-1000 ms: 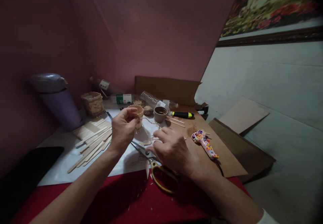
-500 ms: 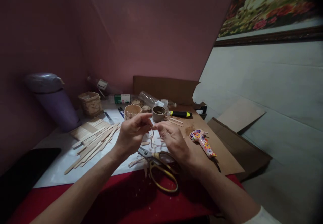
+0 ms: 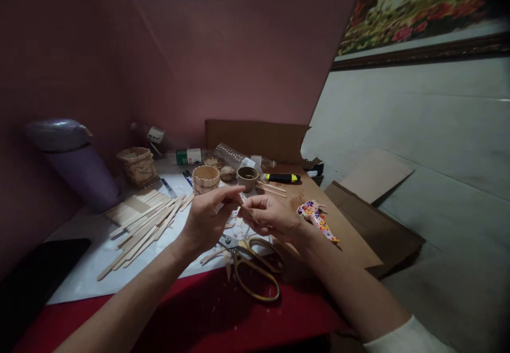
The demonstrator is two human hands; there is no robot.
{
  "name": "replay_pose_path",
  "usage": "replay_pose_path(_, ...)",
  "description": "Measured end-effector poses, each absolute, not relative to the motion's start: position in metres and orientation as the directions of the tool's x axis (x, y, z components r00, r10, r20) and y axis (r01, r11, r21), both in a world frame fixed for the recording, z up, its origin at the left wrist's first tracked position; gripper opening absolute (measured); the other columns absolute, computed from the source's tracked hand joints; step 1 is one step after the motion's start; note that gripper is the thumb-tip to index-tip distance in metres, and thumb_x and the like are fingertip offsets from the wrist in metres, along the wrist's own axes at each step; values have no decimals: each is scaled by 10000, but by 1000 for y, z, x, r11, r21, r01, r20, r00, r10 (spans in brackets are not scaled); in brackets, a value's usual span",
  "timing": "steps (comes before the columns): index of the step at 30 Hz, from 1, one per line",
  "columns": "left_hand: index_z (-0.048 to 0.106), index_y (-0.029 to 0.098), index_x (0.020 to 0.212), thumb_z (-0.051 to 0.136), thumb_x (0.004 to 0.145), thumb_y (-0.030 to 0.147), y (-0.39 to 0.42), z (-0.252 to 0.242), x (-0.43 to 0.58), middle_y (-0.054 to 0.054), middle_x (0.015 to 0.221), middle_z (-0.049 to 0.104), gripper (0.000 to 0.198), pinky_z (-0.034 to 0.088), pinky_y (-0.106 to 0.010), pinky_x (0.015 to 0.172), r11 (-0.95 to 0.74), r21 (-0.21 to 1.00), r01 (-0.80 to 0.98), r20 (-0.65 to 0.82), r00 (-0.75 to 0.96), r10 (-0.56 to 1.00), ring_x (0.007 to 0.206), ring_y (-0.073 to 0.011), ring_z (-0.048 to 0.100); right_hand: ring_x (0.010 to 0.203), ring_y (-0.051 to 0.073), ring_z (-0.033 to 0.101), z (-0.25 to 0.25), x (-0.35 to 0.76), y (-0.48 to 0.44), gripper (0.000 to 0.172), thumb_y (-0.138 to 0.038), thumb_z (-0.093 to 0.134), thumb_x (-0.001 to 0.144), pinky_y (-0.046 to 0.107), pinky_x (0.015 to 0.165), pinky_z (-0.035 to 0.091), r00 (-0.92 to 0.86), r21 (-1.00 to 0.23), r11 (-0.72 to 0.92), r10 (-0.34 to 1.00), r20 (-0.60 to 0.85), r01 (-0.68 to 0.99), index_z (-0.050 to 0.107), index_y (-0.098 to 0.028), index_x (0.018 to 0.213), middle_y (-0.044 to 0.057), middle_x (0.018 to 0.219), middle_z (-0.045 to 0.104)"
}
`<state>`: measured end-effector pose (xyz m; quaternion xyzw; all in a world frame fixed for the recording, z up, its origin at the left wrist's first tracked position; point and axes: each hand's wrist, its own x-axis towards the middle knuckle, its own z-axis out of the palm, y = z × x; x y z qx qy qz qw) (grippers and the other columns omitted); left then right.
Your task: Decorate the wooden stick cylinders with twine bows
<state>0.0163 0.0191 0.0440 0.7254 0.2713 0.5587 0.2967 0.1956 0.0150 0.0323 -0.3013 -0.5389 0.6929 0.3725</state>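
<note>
My left hand (image 3: 209,216) is closed in a pinch, index finger extended, above the middle of the table. Facing it, my right hand (image 3: 273,216) is closed too, its fingertips almost touching those of the left. Between them is a short bit of thin brown twine (image 3: 240,200), mostly hidden by the fingers. Below the hands lie large gold-handled scissors (image 3: 255,273), blades pointing away, among wood scraps (image 3: 209,256). Just beyond the fingers stand a scalloped wooden cup (image 3: 205,178) and a small dark-filled pot (image 3: 247,178).
Craft sticks (image 3: 145,231) are spread at left, near a wooden container (image 3: 137,166) and a craft knife (image 3: 167,187). Twine balls (image 3: 228,173) and plastic bottles (image 3: 231,154) lie behind. A yellow-black cutter (image 3: 282,178) and flower-patterned glue gun (image 3: 317,220) rest on cardboard (image 3: 350,247).
The hanging loop of twine below my fingers no longer shows. My right hand has turned and its fingers have curled in more. The view has shifted slightly.
</note>
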Motion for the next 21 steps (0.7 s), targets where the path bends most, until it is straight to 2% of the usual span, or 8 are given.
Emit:
replay_pose_path(3,749,198,922,641,759,88,20,44,17,-16,724,723,225,505,-250,653,-693,716,86,664,222,714,654,-139,649,429,33,288,29,192,16,263,-340,755,708,179,399,157,-465,-987,10,882,83,-159,568,-155,707,-83,511,435)
replay_pose_path(5,750,200,905,643,764,98,19,44,18,-13,699,718,204,501,-247,635,-688,722,76,658,233,716,634,-137,643,425,38,275,29,192,16,223,-329,714,730,183,400,167,-460,-988,37,882,103,-151,569,-161,714,-88,497,421)
replay_pose_path(11,747,204,901,661,766,90,19,42,18,-14,730,733,197,510,-233,631,-691,720,70,664,221,714,655,-131,658,405,34,230,29,196,18,187,-301,705,733,188,384,139,-428,-985,28,898,100,-172,584,-162,697,-99,481,381)
replay_pose_path(15,755,213,900,666,769,94,21,39,18,-19,749,752,197,537,-251,652,-671,740,39,653,193,732,662,-143,684,396,35,187,32,196,16,217,-349,710,751,187,378,113,-449,-975,-30,891,74,-221,601,-162,724,-114,456,333)
replay_pose_path(21,765,212,853,683,747,97,20,39,20,-11,708,746,177,539,-247,609,-631,776,9,624,132,770,595,-130,663,395,34,198,31,197,17,210,-337,737,724,187,374,120,-421,-978,-31,905,60,-208,620,-164,741,-108,465,370)
